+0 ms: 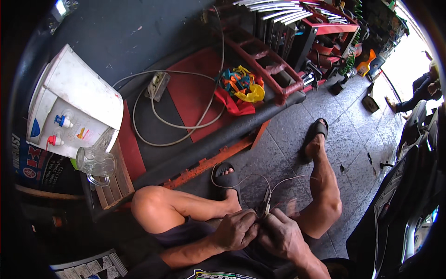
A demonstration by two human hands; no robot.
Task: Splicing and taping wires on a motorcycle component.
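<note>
Low in front of me, my left hand [238,229] and my right hand [281,233] meet, fingers closed and thumbs pinched together. Thin pale wire [278,183] rises from between the fingertips in loose curves, one end reaching left over my sandal and another to the right. A small pale piece [267,209] shows between the hands at the wire's base. Beside it a narrow dark pointed thing [266,195] stands up; its kind is unclear. The fingers hide the lower part of what they grip.
Ahead is a red-and-black padded bench [162,116] bearing a power strip [158,86], a grey cable and colourful straps [239,86]. A white water dispenser [83,97] and glass mug [96,161] stand left. Motorcycle bodywork [385,204] lies right; another person [420,90] is far right.
</note>
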